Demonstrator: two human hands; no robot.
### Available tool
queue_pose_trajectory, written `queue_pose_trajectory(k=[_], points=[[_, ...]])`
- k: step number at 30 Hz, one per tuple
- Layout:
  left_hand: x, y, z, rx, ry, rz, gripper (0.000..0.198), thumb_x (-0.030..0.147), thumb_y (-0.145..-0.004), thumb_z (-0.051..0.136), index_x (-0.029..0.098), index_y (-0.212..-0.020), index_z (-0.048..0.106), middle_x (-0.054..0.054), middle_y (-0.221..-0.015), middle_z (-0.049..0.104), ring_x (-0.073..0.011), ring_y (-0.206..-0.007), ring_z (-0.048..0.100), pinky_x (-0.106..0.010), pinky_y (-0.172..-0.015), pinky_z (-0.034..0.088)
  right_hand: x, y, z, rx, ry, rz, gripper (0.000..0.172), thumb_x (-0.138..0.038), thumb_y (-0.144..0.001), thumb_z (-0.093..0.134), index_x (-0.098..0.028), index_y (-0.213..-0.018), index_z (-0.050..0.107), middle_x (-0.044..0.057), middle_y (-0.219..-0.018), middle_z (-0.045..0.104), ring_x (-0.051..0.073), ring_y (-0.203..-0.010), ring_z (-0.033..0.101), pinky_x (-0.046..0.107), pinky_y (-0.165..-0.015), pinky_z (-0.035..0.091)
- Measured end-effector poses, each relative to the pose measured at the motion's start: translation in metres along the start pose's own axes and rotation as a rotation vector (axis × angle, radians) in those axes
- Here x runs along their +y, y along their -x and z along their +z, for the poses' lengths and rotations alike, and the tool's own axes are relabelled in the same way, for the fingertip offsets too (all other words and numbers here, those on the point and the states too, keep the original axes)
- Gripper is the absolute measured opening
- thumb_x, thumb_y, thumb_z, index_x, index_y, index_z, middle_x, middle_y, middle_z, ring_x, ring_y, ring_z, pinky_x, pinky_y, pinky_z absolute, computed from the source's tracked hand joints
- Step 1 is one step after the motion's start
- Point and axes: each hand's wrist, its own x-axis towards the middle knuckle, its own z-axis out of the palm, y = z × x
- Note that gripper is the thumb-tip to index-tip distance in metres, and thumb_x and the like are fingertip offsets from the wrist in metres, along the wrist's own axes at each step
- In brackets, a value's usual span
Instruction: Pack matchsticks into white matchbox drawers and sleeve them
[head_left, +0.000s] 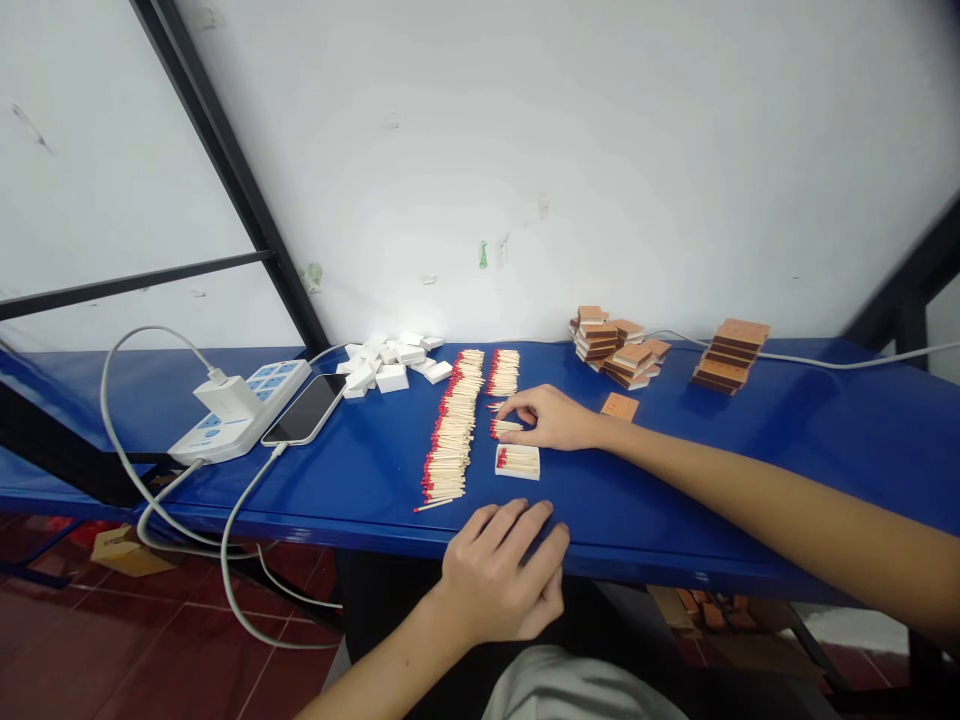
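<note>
Blue table (660,485) under everything. Power strip (244,408) and phone (306,410) well left of all fingers. Left hand (506,570) at the near edge, fingers loosely bent, nothing gripped that shows. Right hand (551,418): thumb and index curl around a match bunch; firm pinch or not, can't tell.

Long row (452,430) of loose matches just left of the right fingertips, plenty left. Tray pile (390,360) beyond and left of them: uncovered white trays, look still to do. Box pile (615,345) beyond and right of them: white shows inside brown covers, probably done. Stack (731,355) farther right: brown covers, contents can't tell. Short row (503,372) just beyond the right fingers, also left over.

Single tray (517,462) just nearer than the right thumb, between the hands: some matches in, no cover, looks part-filled. Lone cover (620,407) right of the right fingers, by the wrist. Bunch (507,428) at the right fingertips, not in the tray yet. Overall: partway, judging by the leftovers.
</note>
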Motion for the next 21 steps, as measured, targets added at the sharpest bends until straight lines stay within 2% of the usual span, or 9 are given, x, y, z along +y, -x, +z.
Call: queue_pose_trajectory(k=[12,21], points=[[-0.0006,-0.0002,0.0001,0.000,0.007,0.003,0.032,0.023,-0.077,0.058,0.019,-0.106,0.071,-0.006,-0.114,0.072,-0.0234,-0.094,0.066,-0.035,-0.076,0.050,0.0058,-0.0005,0.0036,0.006,0.015,-0.019,0.030,-0.046,-0.083,0.068,-0.020,-0.095,0.076,-0.005,-0.060,0.047,0.008,-0.054,0.041,0.023,-0.056,0.025],[-0.0001,0.0005,0.0008,-0.005,0.001,0.005,0.031,0.024,-0.079,0.057,0.019,-0.106,0.071,-0.005,-0.113,0.072,-0.0230,-0.095,0.066,-0.035,-0.077,0.051,0.0046,-0.0008,0.0038,-0.003,0.025,-0.005,0.025,-0.038,-0.089,0.062,-0.019,-0.096,0.077,-0.004,-0.059,0.052,0.009,-0.054,0.044,0.022,-0.057,0.027]])
